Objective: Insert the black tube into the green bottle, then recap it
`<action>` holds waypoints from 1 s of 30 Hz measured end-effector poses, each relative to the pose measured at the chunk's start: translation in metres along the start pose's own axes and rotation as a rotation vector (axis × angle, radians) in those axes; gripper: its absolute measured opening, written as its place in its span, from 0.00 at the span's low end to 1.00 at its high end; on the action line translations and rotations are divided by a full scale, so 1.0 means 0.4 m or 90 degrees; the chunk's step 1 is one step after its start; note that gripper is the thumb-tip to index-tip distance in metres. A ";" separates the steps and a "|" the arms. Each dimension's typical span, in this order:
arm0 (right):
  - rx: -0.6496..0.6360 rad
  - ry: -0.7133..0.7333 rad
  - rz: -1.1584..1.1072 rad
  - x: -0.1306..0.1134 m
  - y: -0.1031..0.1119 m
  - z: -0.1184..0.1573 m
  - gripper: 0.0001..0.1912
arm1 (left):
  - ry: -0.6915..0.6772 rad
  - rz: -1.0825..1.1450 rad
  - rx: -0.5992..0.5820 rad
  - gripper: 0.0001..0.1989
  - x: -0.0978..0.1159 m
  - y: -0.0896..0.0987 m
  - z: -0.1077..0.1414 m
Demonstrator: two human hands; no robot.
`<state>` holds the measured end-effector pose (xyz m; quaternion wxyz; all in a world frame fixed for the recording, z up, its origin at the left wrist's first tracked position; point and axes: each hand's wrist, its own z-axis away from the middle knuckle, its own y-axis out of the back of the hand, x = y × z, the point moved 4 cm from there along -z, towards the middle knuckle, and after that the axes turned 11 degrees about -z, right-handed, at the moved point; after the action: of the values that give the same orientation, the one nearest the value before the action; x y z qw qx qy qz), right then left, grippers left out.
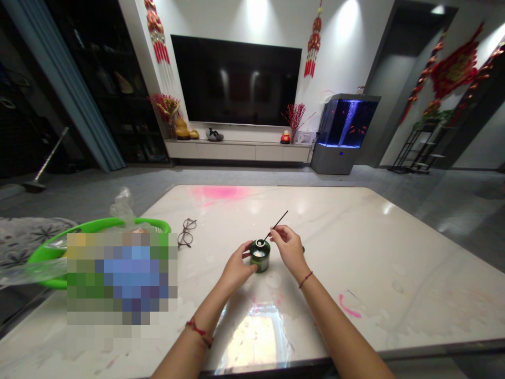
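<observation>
A small green glass bottle (pixel 260 261) with a white-ringed mouth stands upright on the pale marbled table (pixel 335 221). My left hand (pixel 238 268) is wrapped around its left side, thumb at the front and fingers behind. Between the thumb and fingertips of my right hand (pixel 289 245) is a thin dark stick (pixel 281 219), pinched and slanting up to the right. Its lower end meets the bottle's mouth; how far in it reaches I cannot tell. Just behind my right hand, a small dark object (pixel 303 249) is mostly hidden.
Eyeglasses (pixel 187 233) lie left of the bottle. A green basket (pixel 155 223) with plastic bags sits at the table's left, partly blurred out. Pink stains (pixel 349 308) mark the tabletop. Beyond are a low cabinet (pixel 236 151), a television (pixel 236 81) and an aquarium (pixel 347 123).
</observation>
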<state>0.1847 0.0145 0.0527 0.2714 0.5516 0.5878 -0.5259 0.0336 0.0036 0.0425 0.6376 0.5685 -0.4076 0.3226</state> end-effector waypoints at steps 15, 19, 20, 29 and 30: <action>-0.095 -0.062 0.102 0.047 0.019 0.006 0.12 | -0.029 0.038 -0.012 0.31 -0.016 -0.001 -0.011; -0.122 -0.097 0.116 0.045 0.018 0.024 0.14 | -0.035 0.087 -0.018 0.33 -0.039 -0.003 -0.025; -0.126 -0.102 0.116 0.044 0.017 0.028 0.14 | -0.034 0.100 -0.020 0.33 -0.044 -0.004 -0.028; -0.149 -0.111 0.126 0.069 0.006 0.068 0.23 | -0.015 0.159 -0.018 0.31 -0.049 -0.006 -0.031; -0.143 -0.106 0.129 0.077 0.005 0.072 0.26 | -0.009 0.156 -0.020 0.31 -0.050 -0.007 -0.031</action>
<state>0.1716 -0.0013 0.0156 0.4305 0.5288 0.5600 -0.4706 0.0289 0.0164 0.0231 0.5996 0.5063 -0.4836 0.3877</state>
